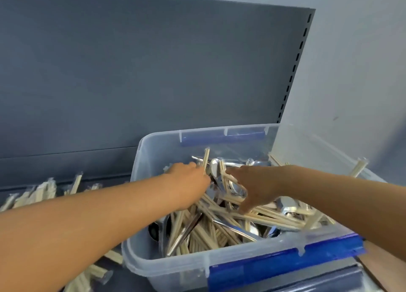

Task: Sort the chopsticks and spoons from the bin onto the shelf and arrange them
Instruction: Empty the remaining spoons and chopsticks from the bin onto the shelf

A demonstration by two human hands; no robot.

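Open-topped bin, crowded inside; shelf hemmed in at back and left.

The clear bin [140, 203] has no lid, so entry from above is free, but tangled chopsticks [222, 232] and spoons [232, 225] fill its floor, and both forearms cross its near rim. The shelf's back panel [131, 72] blocks reach behind; wrapped chopsticks [44, 190] heaped on the shelf [105, 182] crowd the left side.

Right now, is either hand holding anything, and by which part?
Both hands are in the bin. The left hand seems to pinch chopsticks mid-length; the right hand's grip cannot be told.
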